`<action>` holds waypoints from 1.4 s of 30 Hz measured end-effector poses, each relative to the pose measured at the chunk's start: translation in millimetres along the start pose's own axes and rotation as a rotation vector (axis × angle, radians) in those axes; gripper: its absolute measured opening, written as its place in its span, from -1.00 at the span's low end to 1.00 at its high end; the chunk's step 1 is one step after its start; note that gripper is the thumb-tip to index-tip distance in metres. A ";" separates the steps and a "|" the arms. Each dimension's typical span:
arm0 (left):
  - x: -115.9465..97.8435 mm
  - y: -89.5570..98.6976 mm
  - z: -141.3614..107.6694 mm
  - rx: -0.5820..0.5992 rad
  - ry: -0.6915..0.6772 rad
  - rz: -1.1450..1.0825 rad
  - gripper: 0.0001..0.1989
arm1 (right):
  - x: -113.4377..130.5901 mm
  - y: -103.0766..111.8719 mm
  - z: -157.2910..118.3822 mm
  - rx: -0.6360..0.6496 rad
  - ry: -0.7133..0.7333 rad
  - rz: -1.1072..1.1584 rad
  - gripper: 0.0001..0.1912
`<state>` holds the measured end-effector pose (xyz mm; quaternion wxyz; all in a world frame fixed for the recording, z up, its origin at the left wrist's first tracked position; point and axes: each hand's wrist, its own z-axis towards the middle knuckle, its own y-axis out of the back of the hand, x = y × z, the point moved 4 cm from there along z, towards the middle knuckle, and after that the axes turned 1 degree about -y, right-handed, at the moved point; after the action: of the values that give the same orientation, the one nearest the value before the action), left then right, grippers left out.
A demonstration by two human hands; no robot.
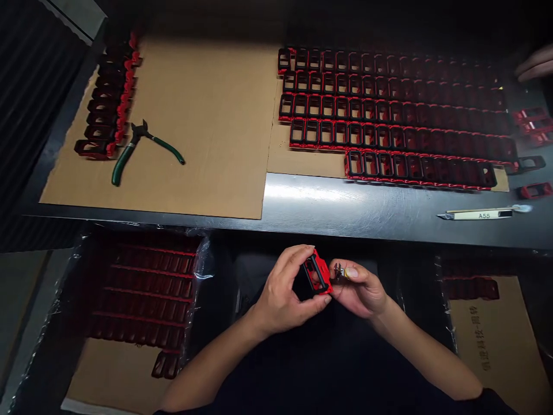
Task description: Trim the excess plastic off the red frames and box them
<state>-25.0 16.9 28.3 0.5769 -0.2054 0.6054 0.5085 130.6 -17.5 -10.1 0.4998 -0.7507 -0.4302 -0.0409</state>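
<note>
My left hand (pixel 283 288) is closed on a red and black plastic frame (pixel 318 271), thumb and fingers gripping its ends, over the gap in front of the table. Close beside it, my right hand (pixel 360 288) pinches a small dark metallic piece with a yellow part (pixel 342 272) between thumb and fingers. Its exact kind is too small to make out. The right fingertips are near the frame's lower right side; whether they touch it I cannot tell.
Green-handled cutting pliers (pixel 139 141) lie on cardboard (pixel 207 127) beside a column of frames (pixel 101 109). Rows of frames (pixel 367 109) cover the right. A cutter marked A55 (pixel 479 215) lies near the edge. Lined boxes (pixel 196 288) flank me. Another person's hand (pixel 536 64) shows far right.
</note>
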 end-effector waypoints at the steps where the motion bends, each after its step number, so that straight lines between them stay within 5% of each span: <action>1: 0.5 1.0 -0.9 0.005 0.025 -0.021 -0.26 | 1.9 2.3 -1.4 0.003 0.018 -0.021 -0.68; 4: 0.3 6.2 -4.7 0.004 0.099 -0.061 -0.27 | 14.4 13.4 -10.2 -0.058 0.157 -0.209 -0.74; 7: -3.0 10.2 -7.5 0.013 0.135 -0.048 -0.27 | 32.4 18.0 -25.6 -0.168 0.385 -0.666 -0.81; 10: -6.5 8.8 -8.2 0.060 0.129 -0.041 -0.23 | 39.5 7.3 -38.8 -0.139 0.553 -1.028 -0.75; 20: -10.5 6.9 -6.4 0.104 0.052 -0.083 -0.27 | 39.4 -27.2 -47.7 0.088 0.974 -1.189 -0.89; 29: -1.7 5.0 -13.6 0.066 -0.088 -0.202 -0.20 | 42.9 -35.1 -57.4 0.068 1.047 -1.386 -0.89; 42: 10.7 0.5 -18.9 0.070 -0.041 -0.334 -0.20 | 42.2 -37.5 -60.5 0.017 1.063 -1.561 -0.92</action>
<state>-37.3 4.6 15.3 0.6725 -0.2725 0.5681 0.3882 153.6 -34.6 67.5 0.4671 -0.1299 -0.5274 -0.6977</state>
